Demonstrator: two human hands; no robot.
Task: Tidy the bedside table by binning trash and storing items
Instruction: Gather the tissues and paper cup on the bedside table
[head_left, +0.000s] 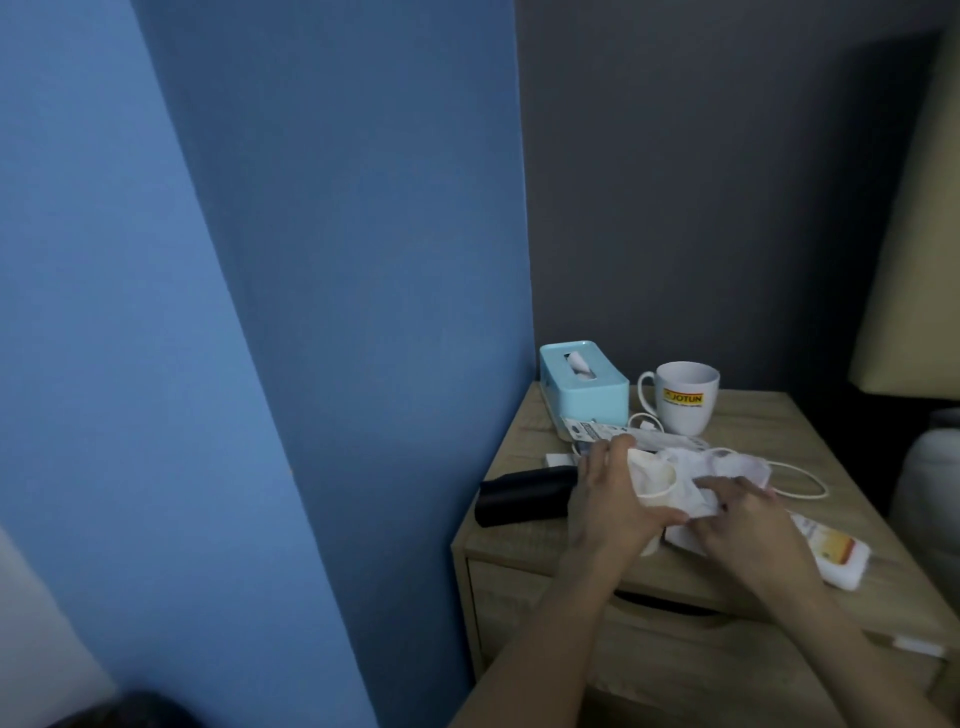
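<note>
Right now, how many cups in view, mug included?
2: Jotun mug at the back, right of the tissue box; paper cup gripped by the left hand. A pale shape under that hand may be a third.

A bedroom: wooden bedside table (524, 426), lamp (914, 234), tissue box (597, 395)

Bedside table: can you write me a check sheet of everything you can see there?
Surface: wooden bedside table, crowded with small things.
Job's things: paper cup, crumpled tissue, orange-labelled packet, black pouch.
Clutter: teal tissue box and white mug at the back.
Hands: left hand grips the paper cup; right hand lies on the crumpled tissue, grip unclear.
Cables: white cable looped right of the crumpled tissue.
Surroundings: blue wall, grey wall, lamp at the right.
</note>
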